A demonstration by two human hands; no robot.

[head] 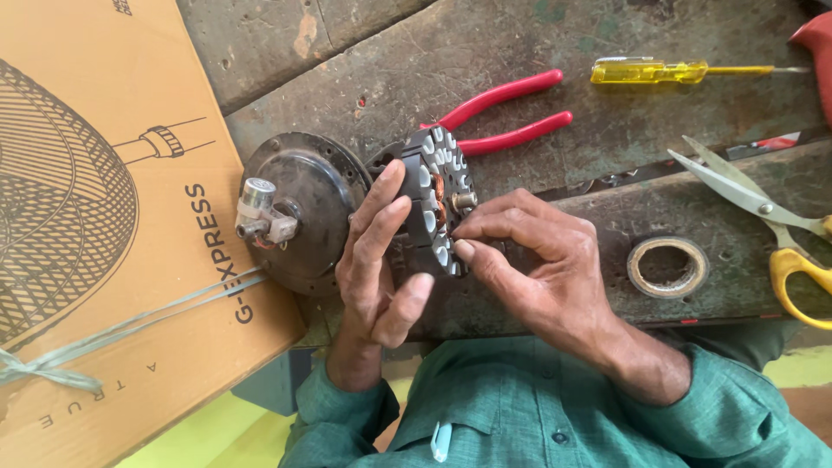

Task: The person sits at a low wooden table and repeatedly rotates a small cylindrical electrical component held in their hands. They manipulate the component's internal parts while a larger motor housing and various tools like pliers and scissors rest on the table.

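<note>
A dark round motor stator (440,195) with white slot liners and copper winding stands on edge at the middle of the workbench. My left hand (377,260) grips it from the left side, fingers curled over its rim. My right hand (529,260) pinches at the stator's face near its centre, thumb and forefinger together on the winding area. Just left of the stator lies a black round motor housing (303,208) with a small silver knob on it.
Red-handled pliers (511,113) lie behind the stator. A yellow screwdriver (659,71) is at the back right, yellow-handled scissors (771,221) at the right edge, a roll of tape (667,266) near my right wrist. A large cardboard box (104,217) tied with string fills the left.
</note>
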